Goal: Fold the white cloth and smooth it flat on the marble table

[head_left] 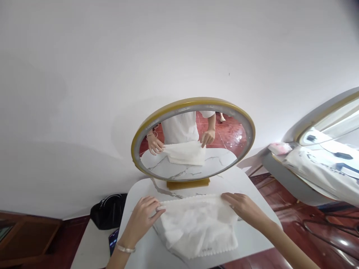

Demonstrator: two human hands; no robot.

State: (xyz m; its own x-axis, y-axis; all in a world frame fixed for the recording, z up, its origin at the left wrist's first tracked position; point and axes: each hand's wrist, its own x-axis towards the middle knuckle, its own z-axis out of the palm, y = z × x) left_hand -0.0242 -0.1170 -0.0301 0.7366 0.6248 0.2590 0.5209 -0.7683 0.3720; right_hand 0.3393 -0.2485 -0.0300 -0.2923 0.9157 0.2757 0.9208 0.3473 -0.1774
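A white cloth (196,228) lies on the tabletop (254,239), right in front of the person. It is soft and a bit bumpy, with tiny zigzag edges. Its near end hangs close to the front edge of the tabletop.

The left hand (143,218) is at the far left corner of the cloth. Its fingers (153,204) are curled in and closed on that corner. There is a thin bracelet (125,248) on the wrist.

The right hand (244,209) is at the far right corner. Its fingers (228,196) are bent down and pinch the cloth's edge there. So both hands hold the cloth, one at each far corner, and the top edge runs flat between them.

Behind the cloth stands a round mirror (193,102) with a yellow rim, on a gold stand (187,184). The cloth is near the stand but does not touch it. In the mirror you can see the same two hands and the same cloth, plus a white shirt.

The tabletop is white with grey lines, like marble. To the left, lower down, sits a black bag (109,211) by the white wall (84,74). The floor (280,209) is shiny red tile. On the right side there is another big rounded thing with a pale rim — I cannot tell what it is.
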